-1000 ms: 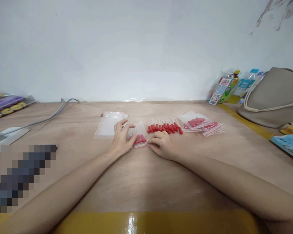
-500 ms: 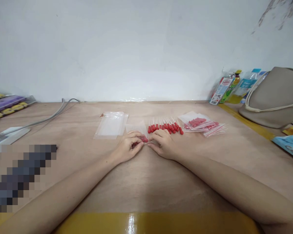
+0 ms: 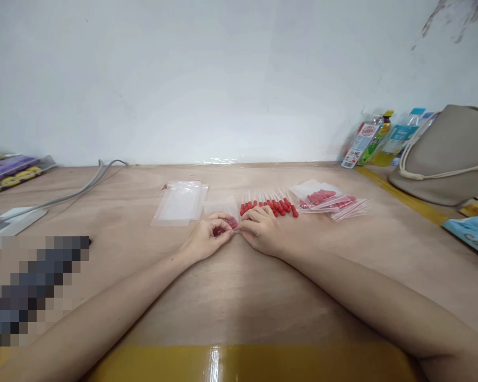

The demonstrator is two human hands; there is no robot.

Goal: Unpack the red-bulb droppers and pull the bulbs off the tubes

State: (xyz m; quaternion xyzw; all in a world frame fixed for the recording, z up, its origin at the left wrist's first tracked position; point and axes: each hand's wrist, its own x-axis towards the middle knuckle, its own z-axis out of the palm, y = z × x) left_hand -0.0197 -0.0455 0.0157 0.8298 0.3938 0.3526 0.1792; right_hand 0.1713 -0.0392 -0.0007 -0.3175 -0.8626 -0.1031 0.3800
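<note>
A clear zip bag [image 3: 222, 205] with red rubber bulbs inside lies between my two hands, its near edge pinched. My left hand [image 3: 210, 235] grips that edge between thumb and fingers. From the other side my right hand [image 3: 262, 230] pinches the same edge, its fingertips almost touching the left ones. Just beyond my right hand lies a row of droppers [image 3: 281, 206] with red bulbs towards me and clear tubes pointing away. To the left is a stack of flat clear bags [image 3: 179, 204]. Filled bags [image 3: 322, 199] with red-bulbed droppers are piled at the right.
At the back right stand a carton [image 3: 360, 144], bottles [image 3: 402, 135] and a grey-beige bag [image 3: 452, 154] with cord. A blue packet [image 3: 472, 233] lies at the right edge. A grey cable [image 3: 75, 192] and purple-yellow packs [image 3: 11, 168] are at the left.
My right hand has moved slightly left, bringing its fingertips against the left ones along the bag's near edge. The view has shifted a little.
</note>
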